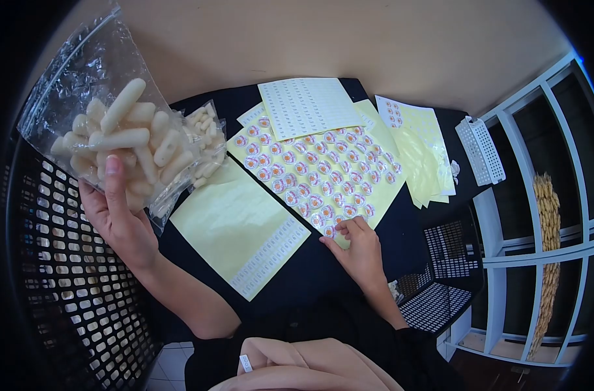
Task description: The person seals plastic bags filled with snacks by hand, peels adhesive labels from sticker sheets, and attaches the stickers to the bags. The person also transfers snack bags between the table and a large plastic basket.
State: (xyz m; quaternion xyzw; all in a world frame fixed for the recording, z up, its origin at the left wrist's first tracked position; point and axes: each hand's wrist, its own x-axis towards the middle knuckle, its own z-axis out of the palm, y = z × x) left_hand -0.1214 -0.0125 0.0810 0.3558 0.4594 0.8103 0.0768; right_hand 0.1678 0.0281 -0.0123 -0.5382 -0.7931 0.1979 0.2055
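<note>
My left hand [124, 225] is raised at the left, closed on a clear zip bag [124, 140] full of off-white, finger-shaped pieces. Its thumb presses on the bag's front. Over the near corner of a yellowish sheet of round stickers [323, 169], my right hand [359, 251] has thumb and fingertips around a round sticker [329, 232] with an orange centre. How far that sticker is lifted from the sheet cannot be seen. Between the hands lies another backing sheet [225, 225], mostly bare, with rows of small printed labels [271, 257] along one edge.
More bags of similar pieces [205, 140] lie behind the raised bag. A sheet of small labels [310, 104] overlaps the round stickers. Farther right are used backing sheets [414, 156] and a white basket [482, 151]. Black crates [69, 260] stand at both sides of the dark-covered table.
</note>
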